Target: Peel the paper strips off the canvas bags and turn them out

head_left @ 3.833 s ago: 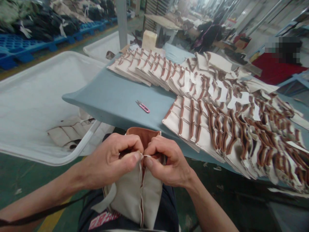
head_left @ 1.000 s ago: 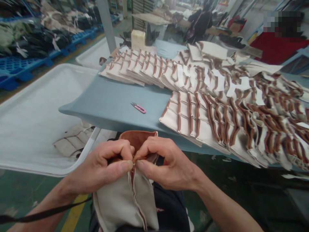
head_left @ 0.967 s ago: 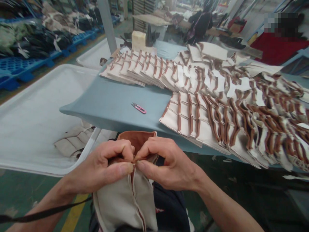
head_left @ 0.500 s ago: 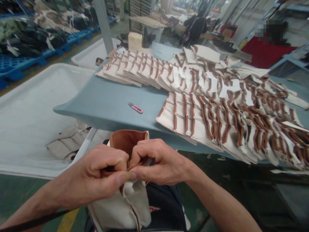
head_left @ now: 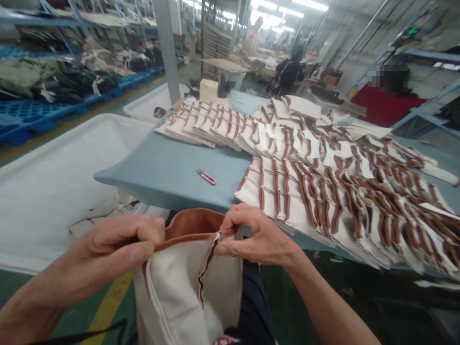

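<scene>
Grips of left hand and right hand are pinching the bag rim between them; pulling evenly seems best.

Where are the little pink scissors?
In the head view, the pink snips lie on the blue-grey table, just left of the nearest row of cream-and-brown pieces, beyond the cloth bag.

You're at a blue-grey table; white tray left, green floor with a yellow line near. Far left: blue pallets, grey column beside them. Strip lights overhead, far.
</scene>
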`<action>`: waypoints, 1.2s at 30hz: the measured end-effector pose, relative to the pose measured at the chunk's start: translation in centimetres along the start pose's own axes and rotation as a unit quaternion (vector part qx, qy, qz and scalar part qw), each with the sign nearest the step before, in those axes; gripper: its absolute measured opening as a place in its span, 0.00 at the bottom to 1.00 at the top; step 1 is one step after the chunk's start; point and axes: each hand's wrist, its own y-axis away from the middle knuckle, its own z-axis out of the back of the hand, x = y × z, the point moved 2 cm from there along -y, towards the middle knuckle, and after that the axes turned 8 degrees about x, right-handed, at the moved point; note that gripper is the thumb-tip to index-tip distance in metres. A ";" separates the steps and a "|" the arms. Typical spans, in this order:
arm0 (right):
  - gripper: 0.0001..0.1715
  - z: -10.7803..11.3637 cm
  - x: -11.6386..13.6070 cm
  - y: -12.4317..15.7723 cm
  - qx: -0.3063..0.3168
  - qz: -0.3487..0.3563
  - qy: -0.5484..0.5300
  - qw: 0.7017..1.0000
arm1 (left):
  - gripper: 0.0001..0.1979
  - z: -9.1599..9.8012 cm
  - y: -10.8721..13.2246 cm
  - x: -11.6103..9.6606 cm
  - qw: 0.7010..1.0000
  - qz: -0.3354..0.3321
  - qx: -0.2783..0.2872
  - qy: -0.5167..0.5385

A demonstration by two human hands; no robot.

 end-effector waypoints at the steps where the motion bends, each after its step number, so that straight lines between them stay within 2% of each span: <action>1: 0.22 0.0 0.2 0.1 -0.005 0.006 -0.016 1.000 | 0.27 0.2 0.1 0.1 1.000 0.006 0.007 0.019; 4: 0.22 0.3 1.4 0.0 -0.019 0.028 -0.065 0.997 | 0.17 0.3 -0.6 0.2 0.999 0.020 0.034 0.035; 7: 0.25 0.8 2.5 -0.5 0.009 0.020 -0.111 0.994 | 0.07 0.0 -2.2 -0.1 0.999 -0.001 0.044 0.018; 12: 0.31 1.0 3.5 -1.6 0.065 0.036 -0.209 0.975 | 0.07 -0.8 -4.8 -2.5 0.996 -0.083 0.036 0.011; 15: 0.28 0.7 3.4 -1.7 0.070 0.063 -0.271 0.958 | 0.08 -1.4 -5.7 -3.6 0.993 -0.112 0.033 0.017; 18: 0.25 0.5 3.0 -1.4 0.078 0.078 -0.294 0.949 | 0.09 -1.9 -6.0 -3.8 0.991 -0.127 0.046 0.019; 20: 0.26 0.5 2.7 -1.2 0.083 0.076 -0.265 0.958 | 0.10 -2.2 -6.1 -3.7 0.990 -0.127 0.057 0.018; 23: 0.26 0.6 2.1 -1.1 0.086 0.063 -0.167 0.980 | 0.11 -2.4 -6.2 -3.8 0.991 -0.109 0.071 -0.002; 28: 0.18 0.7 1.6 -0.7 0.065 0.022 -0.042 0.997 | 0.12 -2.6 -6.2 -4.1 0.992 -0.067 0.104 -0.015; 33: 0.19 0.3 2.1 -0.6 0.015 0.031 0.023 0.999 | 0.12 -2.4 -6.1 -3.9 0.993 -0.074 0.089 0.010; 36: 0.18 0.0 2.1 -0.7 0.000 0.056 0.008 0.998 | 0.13 -2.1 -6.1 -3.8 0.992 -0.072 0.096 0.032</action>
